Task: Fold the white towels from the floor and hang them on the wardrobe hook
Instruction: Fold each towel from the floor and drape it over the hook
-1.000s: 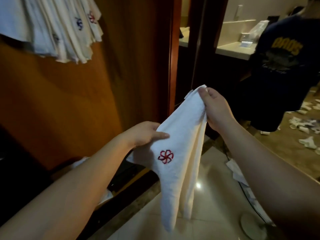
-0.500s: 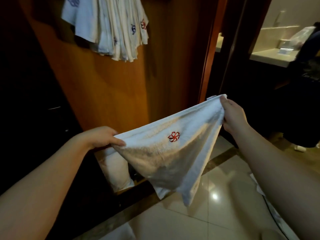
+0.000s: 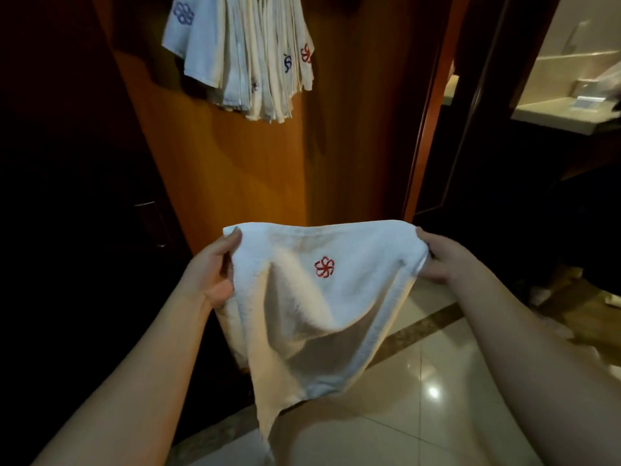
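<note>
With white terry towel with red flower emblem (image 3: 322, 297) stretched mid-air for folding, my left hand (image 3: 210, 275) pinches one top corner, right hand (image 3: 438, 260) other; bunch of hung white towels (image 3: 245, 52) waits above on wardrobe.

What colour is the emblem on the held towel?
Red emblem on the white towel, head view.

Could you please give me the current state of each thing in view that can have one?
White towel with red emblem: held up, spread between both hands, lower part drooping.
Left hand: grip on the towel's left top corner.
Right hand: grip on the right top corner.
Hung towels: folded, bunched against the wardrobe panel.
</note>
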